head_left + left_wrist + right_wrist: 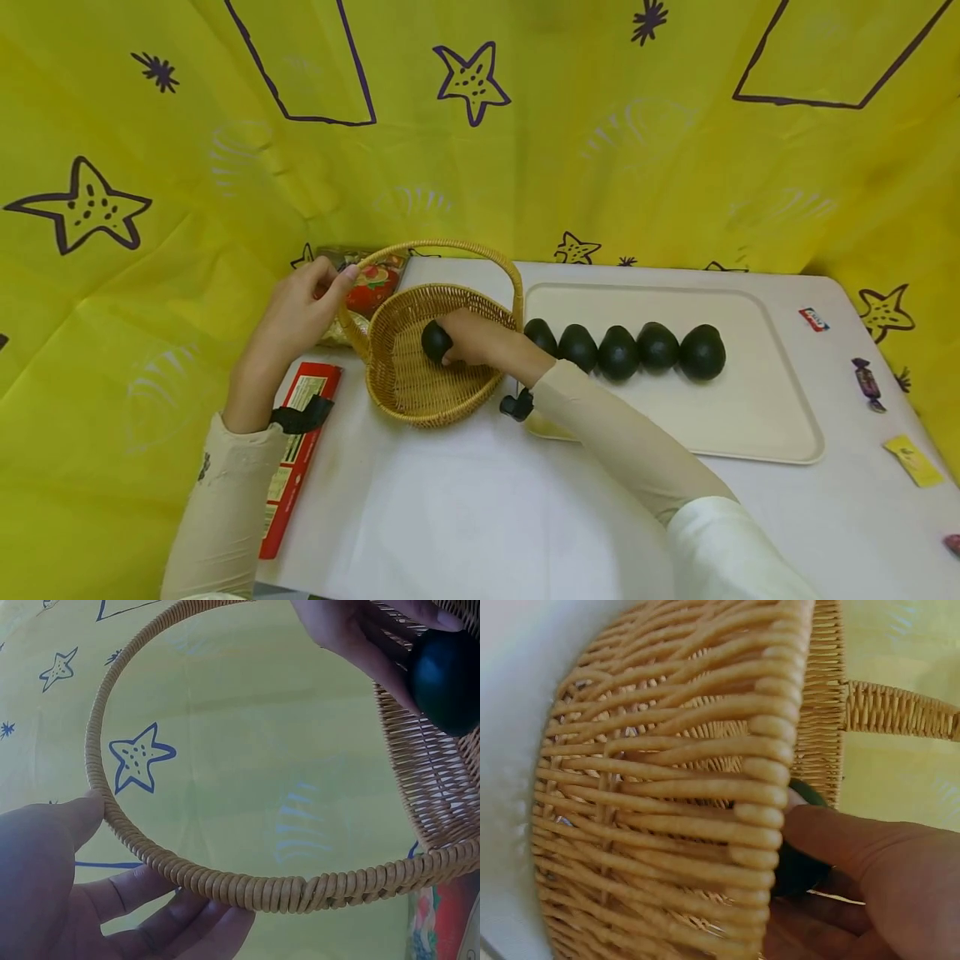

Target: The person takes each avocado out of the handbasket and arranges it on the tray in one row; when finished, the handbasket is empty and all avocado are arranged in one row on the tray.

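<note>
My right hand (pixel 480 340) reaches down into a heart-shaped wicker basket (pixel 393 379) and grips a dark green avocado (pixel 435 342). In the right wrist view the thumb lies over the avocado (pixel 799 874), and the basket's near wall hides part of it. My left hand (pixel 300 308) holds the basket's arched handle (pixel 450 244) on its left side. Thumb and fingers lie on opposite sides of the wrapped handle (pixel 225 889) in the left wrist view. Several more avocados (pixel 618 354) sit in a row on a cream tray (pixel 720 425), right of the basket.
A red box (pixel 300 458) lies left of the basket, close to the left forearm. Behind the handle is a red patterned packet (pixel 375 283). Small wrapped sweets (pixel 867 383) and a yellow packet (pixel 913 461) lie along the right table edge. A yellow curtain (pixel 540 167) hangs behind.
</note>
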A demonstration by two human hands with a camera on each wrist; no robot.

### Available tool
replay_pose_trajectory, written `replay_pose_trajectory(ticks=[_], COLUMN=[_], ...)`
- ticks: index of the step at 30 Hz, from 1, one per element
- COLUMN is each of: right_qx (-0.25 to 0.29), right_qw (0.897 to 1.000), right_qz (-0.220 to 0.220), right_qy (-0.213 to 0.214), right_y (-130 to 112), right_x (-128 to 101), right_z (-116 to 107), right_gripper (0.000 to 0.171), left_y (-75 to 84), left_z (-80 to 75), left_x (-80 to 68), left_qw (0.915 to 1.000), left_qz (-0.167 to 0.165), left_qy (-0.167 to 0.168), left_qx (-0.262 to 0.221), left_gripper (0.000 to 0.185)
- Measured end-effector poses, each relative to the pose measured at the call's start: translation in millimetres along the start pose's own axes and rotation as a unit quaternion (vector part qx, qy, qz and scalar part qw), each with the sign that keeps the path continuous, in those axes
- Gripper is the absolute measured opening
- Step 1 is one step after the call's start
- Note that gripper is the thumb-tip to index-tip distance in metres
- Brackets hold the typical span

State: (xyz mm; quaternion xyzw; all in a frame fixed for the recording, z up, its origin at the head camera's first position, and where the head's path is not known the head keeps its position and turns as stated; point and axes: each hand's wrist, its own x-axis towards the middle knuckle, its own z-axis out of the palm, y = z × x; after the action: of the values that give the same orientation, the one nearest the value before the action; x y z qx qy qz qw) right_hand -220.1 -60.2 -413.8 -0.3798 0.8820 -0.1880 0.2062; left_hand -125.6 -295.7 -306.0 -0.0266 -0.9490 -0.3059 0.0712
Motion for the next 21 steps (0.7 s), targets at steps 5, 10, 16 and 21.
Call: replay_pose_trajectory(ticks=[5,10,16,21], right_qx=[0.042,0.069,0.083,0.094], right_qw=[0.999,0.994,0.987,0.984], right_qz=[-0.028,-0.066,-0.102,-0.096], right_qy=[0.021,0.058,0.091,0.118], right_y=[3.7,1.8,-3.8,3.9], right_x=[-12.7,-33.9,-75.1,-117.2], right_z=[-4.7,-8.5,-9.1,-6.6], right_gripper=[0.08,0.082,0.081,0.081], left_y=[0.6,-0.4,-1.6,-0.9], left_z=[0.5,1.1,1.1,1.6], left_x=[0.2,0.9,0.6,0.5], left_qw=[1.0,1.0,1.0,1.0], left_qz=[0.0,0.0,0.002,0.003], left_qy=[-0.001,0.001,0.002,0.001], left_qx=[-0.002,-0.004,-0.006,-0.002], left_gripper=[0.052,0.051,0.049,0.05])
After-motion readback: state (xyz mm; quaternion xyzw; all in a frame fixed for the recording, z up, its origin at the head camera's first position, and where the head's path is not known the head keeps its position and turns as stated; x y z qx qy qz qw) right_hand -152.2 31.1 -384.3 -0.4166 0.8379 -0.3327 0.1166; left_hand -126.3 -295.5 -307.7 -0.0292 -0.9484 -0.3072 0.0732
